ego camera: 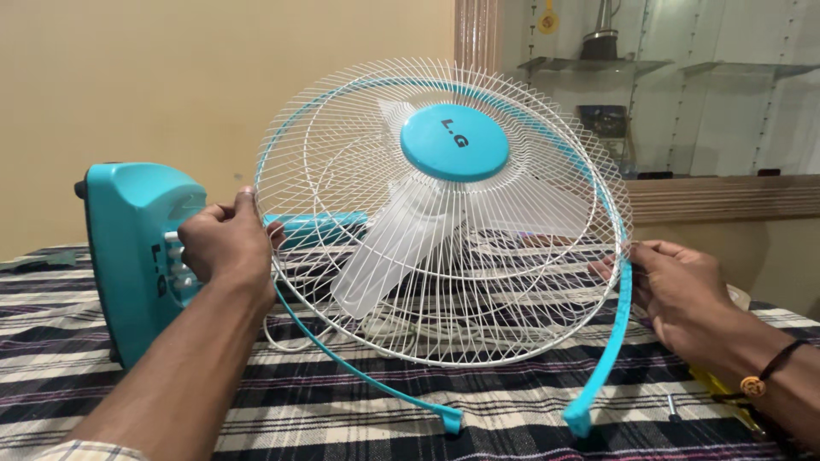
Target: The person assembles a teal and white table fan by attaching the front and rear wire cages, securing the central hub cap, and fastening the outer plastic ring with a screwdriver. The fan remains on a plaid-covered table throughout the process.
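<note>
A white wire fan guard [444,213] stands tilted in the middle of the view, its round face turned up and toward the camera, with a turquoise disc [454,142] at its centre and translucent white blades [401,248] showing through the wires behind it. The fan lies with its long axis running left to right and away: a turquoise neck [316,227] leads from behind the guard to the turquoise base [132,256], which stands on its edge at the left with its white buttons facing the guard. A turquoise rim band [619,307] follows the guard's edge but hangs loose at the bottom, its two open ends [512,418] resting apart on the cloth. The left hand [226,248] is closed on the guard's left edge, fingers curled over the wires. The right hand [679,286] pinches the right edge where the band meets the wires; a dark cord bracelet [773,369] circles its wrist. Everything rests on a checked cloth [342,410] of black, white and purple stripes. A small screw [671,406] and a yellow-handled tool [726,401] lie by the right forearm. Behind are a plain cream wall [171,77], a wooden ledge [726,195] and glass shelves [598,65] holding a few objects too dim to make out.
</note>
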